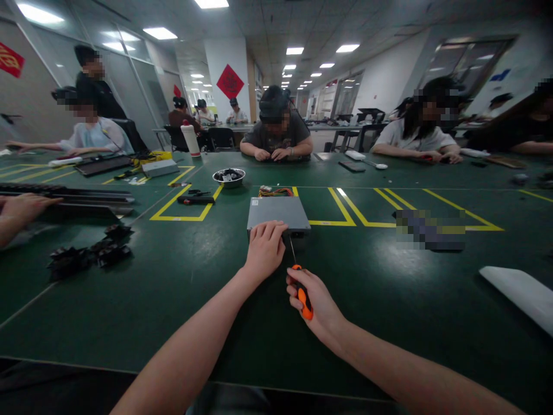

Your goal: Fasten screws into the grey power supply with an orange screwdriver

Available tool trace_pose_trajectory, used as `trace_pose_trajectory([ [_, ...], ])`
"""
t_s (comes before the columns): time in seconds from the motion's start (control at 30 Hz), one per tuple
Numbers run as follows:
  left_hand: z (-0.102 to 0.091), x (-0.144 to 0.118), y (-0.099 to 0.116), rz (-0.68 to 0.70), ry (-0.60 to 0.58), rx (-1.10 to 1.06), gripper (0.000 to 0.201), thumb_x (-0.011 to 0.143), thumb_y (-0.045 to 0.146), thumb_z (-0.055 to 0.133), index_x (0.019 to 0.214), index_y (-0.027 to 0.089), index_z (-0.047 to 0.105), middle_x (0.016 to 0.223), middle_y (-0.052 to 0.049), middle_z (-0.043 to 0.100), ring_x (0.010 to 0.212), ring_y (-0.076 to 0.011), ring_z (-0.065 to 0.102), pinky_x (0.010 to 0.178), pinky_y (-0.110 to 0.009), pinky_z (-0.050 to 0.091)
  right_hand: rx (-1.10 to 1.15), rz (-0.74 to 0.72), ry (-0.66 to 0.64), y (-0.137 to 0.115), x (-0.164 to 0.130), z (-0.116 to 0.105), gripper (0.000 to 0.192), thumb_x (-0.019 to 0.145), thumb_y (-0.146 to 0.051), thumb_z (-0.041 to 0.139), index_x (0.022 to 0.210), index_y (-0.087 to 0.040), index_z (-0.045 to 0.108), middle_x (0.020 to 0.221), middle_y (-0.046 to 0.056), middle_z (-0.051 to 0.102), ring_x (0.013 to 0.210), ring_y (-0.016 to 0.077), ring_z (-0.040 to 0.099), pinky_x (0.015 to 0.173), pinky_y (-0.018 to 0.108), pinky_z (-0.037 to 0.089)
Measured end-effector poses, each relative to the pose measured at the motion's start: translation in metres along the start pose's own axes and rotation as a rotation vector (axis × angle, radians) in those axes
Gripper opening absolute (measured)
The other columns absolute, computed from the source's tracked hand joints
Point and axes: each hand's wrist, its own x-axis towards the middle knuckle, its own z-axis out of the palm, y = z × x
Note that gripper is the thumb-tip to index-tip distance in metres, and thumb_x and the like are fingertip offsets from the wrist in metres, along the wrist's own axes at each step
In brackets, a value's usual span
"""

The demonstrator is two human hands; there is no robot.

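A grey metal computer power supply lies on the green table in front of me, its coloured cables bunched at the far side. My left hand rests on its near left edge, fingers laid over the top and front face. In my right hand is an orange and black screwdriver, gripped round the handle. Its thin shaft points up and away at the near face of the power supply, close to my left fingertips. Whether the tip touches a screw cannot be made out.
Yellow tape marks boxes on the green table. A metal bowl of small parts stands beyond. Black parts and another person's hand are at left, a white object at right. People sit opposite.
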Motion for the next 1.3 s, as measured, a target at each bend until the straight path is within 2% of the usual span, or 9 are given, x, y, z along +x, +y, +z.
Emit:
trace_pose_trajectory([
  [0.13, 0.0015, -0.0001, 0.0002, -0.01, 0.005, -0.001, 0.032, 0.078, 0.012, 0.046, 0.109, 0.021, 0.051, 0.113, -0.005, 0.056, 0.107, -0.0222, 0.046, 0.091, -0.038, 0.033, -0.023, -0.048, -0.023, 0.0001, -0.0011, -0.0034, 0.014, 0.07, -0.024, 0.065, 0.067, -0.014, 0.055, 0.06, -0.001, 0.052, 0.047, 0.0044, 0.044, 0.036, 0.013, 0.031],
  [0.27, 0.002, -0.0007, 0.0002, -0.008, 0.008, -0.003, 0.033, 0.078, 0.012, 0.046, 0.109, 0.021, 0.05, 0.113, -0.005, 0.056, 0.107, -0.0221, 0.045, 0.091, -0.038, 0.033, -0.03, 0.047, -0.085, -0.0033, -0.005, -0.0021, 0.019, 0.079, -0.031, 0.055, 0.075, -0.013, 0.06, 0.063, 0.002, 0.055, 0.051, 0.0071, 0.049, 0.045, 0.017, 0.041],
  [0.43, 0.0009, -0.0011, 0.0006, -0.006, 0.01, -0.002, 0.033, 0.077, 0.013, 0.047, 0.109, 0.02, 0.05, 0.113, -0.006, 0.055, 0.106, -0.0224, 0.045, 0.091, -0.038, 0.033, 0.081, 0.122, -0.09, -0.006, -0.0051, -0.0005, 0.023, 0.084, -0.031, 0.047, 0.081, -0.012, 0.06, 0.059, 0.0, 0.051, 0.045, 0.0049, 0.042, 0.037, 0.014, 0.033],
  [0.6, -0.0002, -0.001, 0.0009, 0.0, 0.003, -0.001, 0.033, 0.078, 0.013, 0.046, 0.109, 0.02, 0.05, 0.113, -0.006, 0.055, 0.106, -0.0222, 0.045, 0.091, -0.038, 0.033, 0.086, 0.056, -0.033, -0.0021, -0.0007, -0.0035, 0.009, 0.073, -0.02, 0.061, 0.071, -0.014, 0.055, 0.063, -0.001, 0.052, 0.046, 0.0039, 0.043, 0.034, 0.012, 0.028],
  [0.77, -0.0005, -0.0012, 0.0004, 0.002, 0.002, -0.002, 0.033, 0.078, 0.013, 0.046, 0.11, 0.02, 0.049, 0.113, -0.006, 0.055, 0.106, -0.022, 0.045, 0.092, -0.038, 0.032, 0.075, 0.003, -0.024, 0.0005, -0.0027, -0.0038, 0.009, 0.077, -0.021, 0.059, 0.072, -0.014, 0.055, 0.064, -0.001, 0.053, 0.048, 0.0039, 0.045, 0.038, 0.013, 0.034],
  [0.93, 0.0009, -0.0016, 0.0, 0.001, 0.007, 0.007, 0.034, 0.077, 0.013, 0.047, 0.11, 0.02, 0.049, 0.114, -0.005, 0.054, 0.107, -0.0215, 0.044, 0.093, -0.037, 0.032, 0.058, 0.071, -0.026, -0.002, -0.0061, -0.0009, 0.021, 0.083, -0.03, 0.05, 0.074, -0.012, 0.058, 0.066, 0.001, 0.055, 0.05, 0.0051, 0.048, 0.042, 0.015, 0.039],
  [1.07, 0.0017, -0.0018, 0.0001, -0.005, 0.006, 0.017, 0.034, 0.078, 0.013, 0.047, 0.111, 0.021, 0.048, 0.114, -0.005, 0.054, 0.108, -0.0213, 0.044, 0.093, -0.037, 0.032, 0.087, 0.122, -0.033, -0.0049, -0.005, -0.0015, 0.027, 0.086, -0.031, 0.045, 0.078, -0.01, 0.06, 0.062, 0.002, 0.053, 0.047, 0.0047, 0.045, 0.039, 0.014, 0.036],
  [1.23, 0.0014, -0.0018, 0.0002, 0.004, 0.009, 0.023, 0.033, 0.078, 0.014, 0.047, 0.111, 0.021, 0.048, 0.115, -0.005, 0.054, 0.107, -0.0209, 0.045, 0.093, -0.037, 0.033, 0.1, 0.041, -0.017, -0.0044, -0.0038, -0.0041, 0.007, 0.076, -0.019, 0.059, 0.072, -0.013, 0.057, 0.063, 0.0, 0.053, 0.047, 0.004, 0.044, 0.036, 0.013, 0.031],
  [1.3, 0.0014, -0.0017, 0.0004, 0.003, 0.014, 0.025, 0.033, 0.078, 0.013, 0.047, 0.11, 0.021, 0.048, 0.114, -0.005, 0.054, 0.107, -0.0209, 0.045, 0.092, -0.037, 0.033, 0.088, 0.011, -0.011, -0.003, -0.0034, -0.0052, 0.007, 0.074, -0.016, 0.06, 0.07, -0.014, 0.055, 0.063, -0.001, 0.053, 0.047, 0.0037, 0.044, 0.036, 0.012, 0.031],
])
